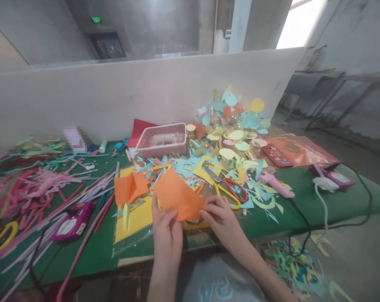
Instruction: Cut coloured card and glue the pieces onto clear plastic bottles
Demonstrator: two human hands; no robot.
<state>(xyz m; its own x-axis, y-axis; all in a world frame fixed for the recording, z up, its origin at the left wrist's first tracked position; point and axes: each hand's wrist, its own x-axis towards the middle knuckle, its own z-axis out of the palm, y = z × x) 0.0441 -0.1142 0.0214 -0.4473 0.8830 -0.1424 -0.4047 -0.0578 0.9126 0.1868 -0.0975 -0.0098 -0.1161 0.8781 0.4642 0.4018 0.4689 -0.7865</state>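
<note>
Between my two hands is a sheet of orange paper [177,193], held up over the near edge of the table and tilted. My left hand [167,224] grips its lower left side, thumb on the face and fingers partly behind. My right hand [219,214] pinches its lower right corner. Just left of it, a folded orange paper piece [130,187] rests on yellow paper [136,222] in a clear sleeve. Scissors [230,187] with red and yellow handles lie beyond my right hand on blue and yellow paper scraps [190,153].
A pink tray [161,150] stands at the back, beside a heap of paper circles [236,121]. Pink and purple pipe cleaners [48,184] cover the left, with a purple device [73,222]. On the right are a pink glue gun [276,184], a red phone [277,155] and cables [326,209].
</note>
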